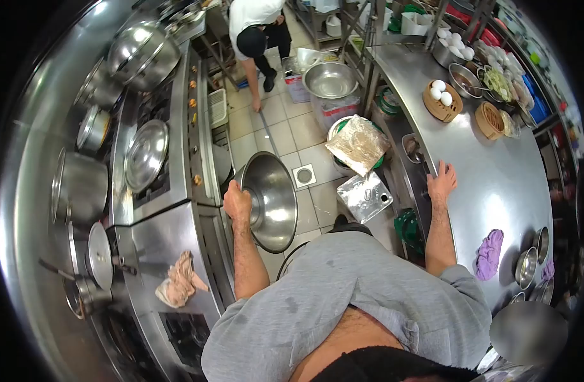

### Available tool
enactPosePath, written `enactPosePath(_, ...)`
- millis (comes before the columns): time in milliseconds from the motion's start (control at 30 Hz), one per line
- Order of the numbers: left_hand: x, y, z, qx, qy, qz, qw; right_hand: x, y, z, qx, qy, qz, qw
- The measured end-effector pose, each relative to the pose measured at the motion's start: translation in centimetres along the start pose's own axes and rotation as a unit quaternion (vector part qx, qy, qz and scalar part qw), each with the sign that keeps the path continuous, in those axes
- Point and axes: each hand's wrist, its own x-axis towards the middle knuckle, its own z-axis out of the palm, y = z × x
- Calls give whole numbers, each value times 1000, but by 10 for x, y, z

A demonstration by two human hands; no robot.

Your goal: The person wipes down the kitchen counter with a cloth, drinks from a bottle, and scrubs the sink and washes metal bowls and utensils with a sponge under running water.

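left hand closed on rim of large steel bowl, bowl held tilted on edge beside the stove, hollow turned outward | right hand laid flat and released on bench edge, apparently for support | purple cloth lying near right forearm | bamboo steamers set well beyond right hand | co-worker seen far ahead on floor

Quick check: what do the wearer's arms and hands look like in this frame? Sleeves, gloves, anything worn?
Both hands are bare, no gloves: left hand, right hand. No watch, ring or band can be made out. The forearms are uncovered; grey sleeves of a loose grey top are pushed up to about the elbows. The fabric shows a few small darker spots.
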Motion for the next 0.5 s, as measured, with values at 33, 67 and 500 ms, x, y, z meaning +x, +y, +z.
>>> enactPosePath(33, 10, 7, 8, -6, -3, 3, 1000, 10, -2, 5, 6, -2, -1, 1000)
enactPosePath(67, 21, 15, 15, -5, -3, 3, 1000, 20, -3, 10, 17, 10, -11, 1000)
enactPosePath(500, 209, 95, 144, -148, 13, -30, 988, 75, -55, 12, -18, -4, 6, 1000)
